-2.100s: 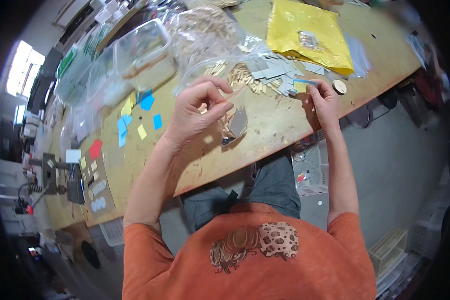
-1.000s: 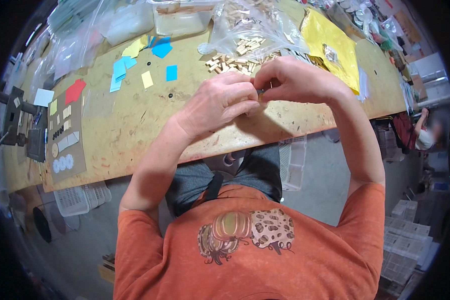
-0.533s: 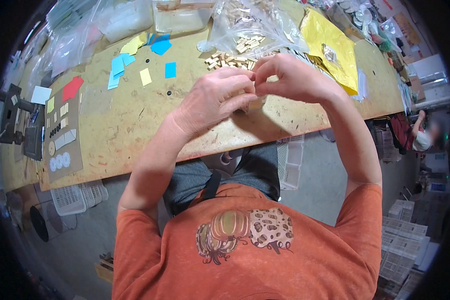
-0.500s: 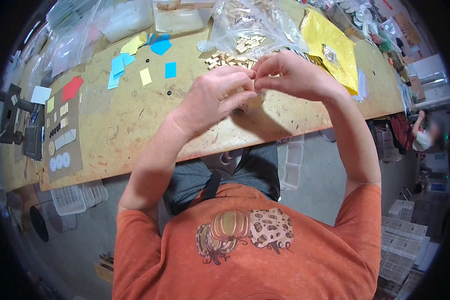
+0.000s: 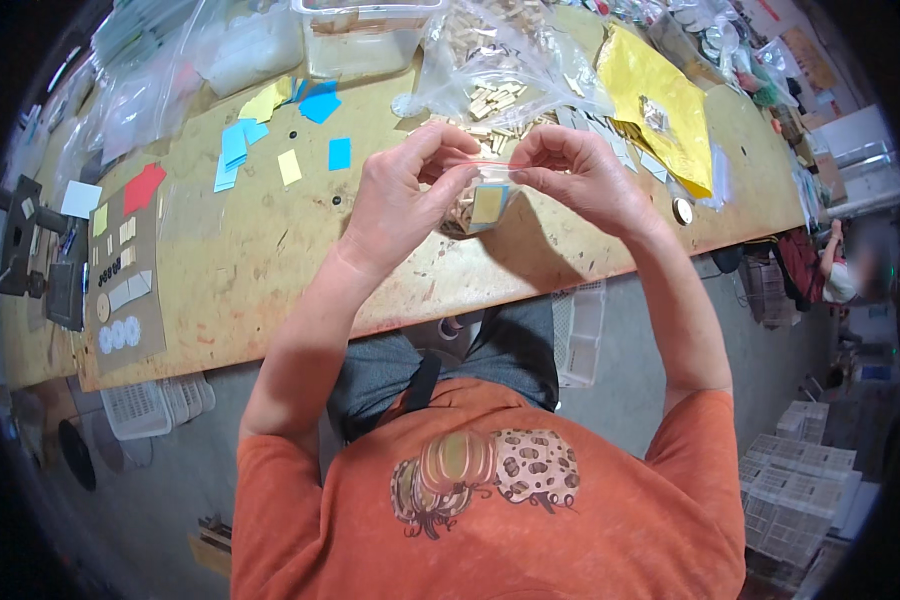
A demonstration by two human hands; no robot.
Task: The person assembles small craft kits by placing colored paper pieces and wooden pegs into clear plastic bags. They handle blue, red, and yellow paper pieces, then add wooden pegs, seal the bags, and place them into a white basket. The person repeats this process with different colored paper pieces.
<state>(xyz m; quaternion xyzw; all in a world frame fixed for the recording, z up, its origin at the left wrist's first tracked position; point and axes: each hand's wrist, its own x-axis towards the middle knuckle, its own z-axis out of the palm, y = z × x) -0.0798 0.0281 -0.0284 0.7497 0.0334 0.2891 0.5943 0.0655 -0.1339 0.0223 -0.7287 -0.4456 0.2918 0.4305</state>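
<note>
A small clear zip bag [image 5: 460, 217] with a red line along its top edge hangs between my hands over the near part of the table. Yellow and blue cards [image 5: 488, 204] show through its side, along with other contents too blurred to name. At the bag's left top corner, my left hand [image 5: 400, 190] pinches the edge between thumb and fingers. My right hand [image 5: 585, 178] pinches the right end of the same edge, which is stretched nearly straight. Just beyond my hands lie many small wooden blocks [image 5: 500, 135], spilling from a large clear plastic bag [image 5: 515, 60].
Blue cards [image 5: 339, 154], yellow cards [image 5: 289, 167] and black beads lie left of my hands. A brown board [image 5: 135, 320] with sorted pieces is at far left. A yellow envelope [image 5: 660, 110] and a round wooden disc [image 5: 682, 210] are on the right. Clear bins [image 5: 360, 45] stand behind.
My hands have moved apart along the bag's top edge, my right hand shifting right and nearer. The red line and the cards inside now show.
</note>
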